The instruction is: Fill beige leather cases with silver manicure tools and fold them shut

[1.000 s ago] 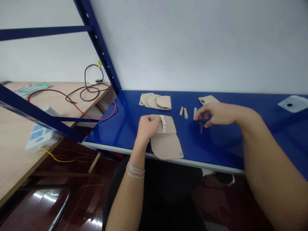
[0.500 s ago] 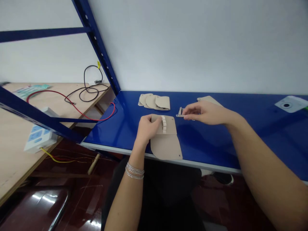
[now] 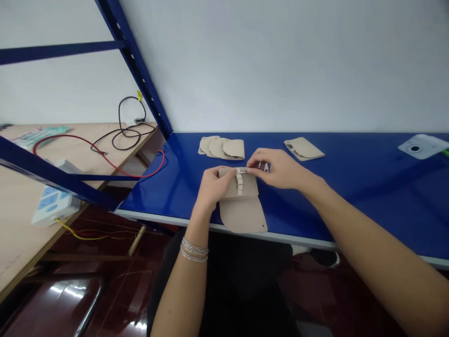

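An opened beige pouch [image 3: 242, 213] lies unfolded at the front of the blue table, its flap toward me and a row of white elastic loops [image 3: 240, 184] on its inner panel. My left hand [image 3: 214, 187] is closed on the pouch's left side, with the thumb beside the top loop. My right hand [image 3: 277, 169] pinches a slim small metal tool [image 3: 242, 171], whose end lies at the top loop; whether it has entered the loop I cannot tell. More shiny metal [image 3: 265, 166] shows under the right fingers, its kind partly hidden.
Several closed beige pouches [image 3: 234, 149] overlap behind my hands. Another folded pouch [image 3: 303, 148] lies to the right on the blue tabletop [image 3: 354, 196]. A white object with a dark round spot [image 3: 419, 147] is farther right. Left are a blue frame, red cable [image 3: 154, 174] and power strip [image 3: 52, 202].
My right hand has moved left with the metal tool, bringing it to the pouch's top loop. The folded pouch at right is now uncovered. My left hand keeps its hold.
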A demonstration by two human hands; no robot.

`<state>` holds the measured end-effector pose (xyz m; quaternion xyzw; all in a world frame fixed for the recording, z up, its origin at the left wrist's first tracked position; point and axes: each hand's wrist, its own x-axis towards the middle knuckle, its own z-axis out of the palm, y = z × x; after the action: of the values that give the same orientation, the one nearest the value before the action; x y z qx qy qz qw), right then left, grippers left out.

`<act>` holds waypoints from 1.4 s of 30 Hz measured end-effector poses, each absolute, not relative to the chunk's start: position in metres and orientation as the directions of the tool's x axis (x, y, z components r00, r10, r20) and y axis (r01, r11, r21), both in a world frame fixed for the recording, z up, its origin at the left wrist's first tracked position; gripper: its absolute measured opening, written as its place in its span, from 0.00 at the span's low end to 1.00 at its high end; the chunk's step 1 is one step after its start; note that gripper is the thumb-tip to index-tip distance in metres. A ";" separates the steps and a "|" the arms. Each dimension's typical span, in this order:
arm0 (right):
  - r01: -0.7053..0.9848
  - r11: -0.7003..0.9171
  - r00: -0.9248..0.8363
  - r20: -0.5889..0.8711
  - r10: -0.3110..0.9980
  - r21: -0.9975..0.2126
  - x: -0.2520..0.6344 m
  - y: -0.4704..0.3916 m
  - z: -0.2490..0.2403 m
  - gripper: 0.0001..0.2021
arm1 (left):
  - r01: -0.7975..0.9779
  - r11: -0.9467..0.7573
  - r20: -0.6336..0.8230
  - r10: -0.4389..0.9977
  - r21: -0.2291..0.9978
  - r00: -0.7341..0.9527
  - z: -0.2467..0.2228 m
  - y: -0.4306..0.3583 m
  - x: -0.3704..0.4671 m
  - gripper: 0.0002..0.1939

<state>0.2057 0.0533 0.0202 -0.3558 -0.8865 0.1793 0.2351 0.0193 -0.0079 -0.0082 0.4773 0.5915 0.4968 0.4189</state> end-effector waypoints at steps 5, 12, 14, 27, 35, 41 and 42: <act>0.505 0.733 -0.643 0.367 0.672 -0.457 0.204 0.054 0.017 0.08 | 0.157 0.042 -0.004 0.972 0.987 -0.234 -0.008 -0.008 0.019 0.15; 0.489 0.805 -0.684 0.425 0.593 -0.336 0.200 0.052 0.013 0.09 | 0.113 0.091 -0.059 0.964 0.989 -0.260 -0.009 -0.006 0.017 0.16; 0.502 0.812 -0.688 0.431 0.584 -0.299 0.198 0.051 0.010 0.09 | 0.089 0.111 -0.084 0.960 0.990 -0.269 -0.009 -0.006 0.016 0.15; 0.470 0.806 -0.636 0.495 0.592 -0.360 0.188 0.052 -0.003 0.08 | -0.043 0.184 -0.189 0.940 0.982 -0.284 -0.009 -0.003 0.011 0.15; 0.413 0.848 -0.684 0.501 0.530 -0.333 0.188 0.051 -0.003 0.08 | -0.059 0.237 -0.244 0.927 0.970 -0.286 -0.007 -0.004 0.009 0.14; 0.407 0.896 -0.727 0.532 0.435 -0.177 0.187 0.054 -0.004 0.12 | -0.085 0.185 -0.201 0.938 0.979 -0.281 -0.006 -0.004 0.011 0.11; 0.401 0.900 -0.730 0.535 0.425 -0.168 0.187 0.055 -0.004 0.13 | -0.088 0.173 -0.191 0.940 0.981 -0.283 -0.006 -0.004 0.012 0.12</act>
<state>0.1872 0.0546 -0.0043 -0.2222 -0.9299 0.0205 0.2924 0.0116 -0.0040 -0.0064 0.3573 0.5962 0.5347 0.4806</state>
